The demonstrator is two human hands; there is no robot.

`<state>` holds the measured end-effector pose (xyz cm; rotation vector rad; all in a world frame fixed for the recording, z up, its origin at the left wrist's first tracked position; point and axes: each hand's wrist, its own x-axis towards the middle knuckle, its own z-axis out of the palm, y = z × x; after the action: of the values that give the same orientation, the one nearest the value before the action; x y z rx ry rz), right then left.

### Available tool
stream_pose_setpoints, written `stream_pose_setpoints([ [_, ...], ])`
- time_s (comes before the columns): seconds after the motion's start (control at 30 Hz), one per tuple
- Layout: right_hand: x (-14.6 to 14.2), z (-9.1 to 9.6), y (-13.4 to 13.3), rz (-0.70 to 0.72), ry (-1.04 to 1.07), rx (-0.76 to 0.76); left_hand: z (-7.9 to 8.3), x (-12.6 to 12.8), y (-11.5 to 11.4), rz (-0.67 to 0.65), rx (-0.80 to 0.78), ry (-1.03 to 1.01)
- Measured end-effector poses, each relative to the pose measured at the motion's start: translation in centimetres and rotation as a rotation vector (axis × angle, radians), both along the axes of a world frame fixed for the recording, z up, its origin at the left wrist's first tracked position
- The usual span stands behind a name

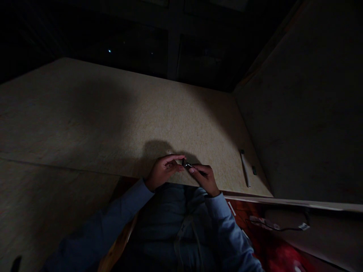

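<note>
Near the front edge of the pale table [176, 113], both hands meet over a small item. My left hand [161, 172] pinches a small dark piece [183, 162] between thumb and fingertips. Closed around a slim dark object with a shiny metal end [188, 165] is my right hand [207, 179], its thumb on top. The metal end touches or lies very close to the dark piece; dim light hides which. Their exact kinds are too small and dark to make out.
A slim light-coloured stick with a dark end [245, 169] lies at the table's right, beside a small dark green item [254, 170]. A dark wall [306, 113] rises along the right edge. Below the table, a black cable [289, 229] runs near red cloth [283, 253].
</note>
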<state>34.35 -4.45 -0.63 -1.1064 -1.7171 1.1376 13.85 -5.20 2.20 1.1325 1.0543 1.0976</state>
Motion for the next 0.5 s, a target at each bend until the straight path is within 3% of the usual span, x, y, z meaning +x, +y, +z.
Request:
stream_pose_setpoints([
  [0.5,0.05,0.22,0.06,0.031,0.026,0.010,-0.07,0.05,-0.08,0.007,0.075,0.059],
])
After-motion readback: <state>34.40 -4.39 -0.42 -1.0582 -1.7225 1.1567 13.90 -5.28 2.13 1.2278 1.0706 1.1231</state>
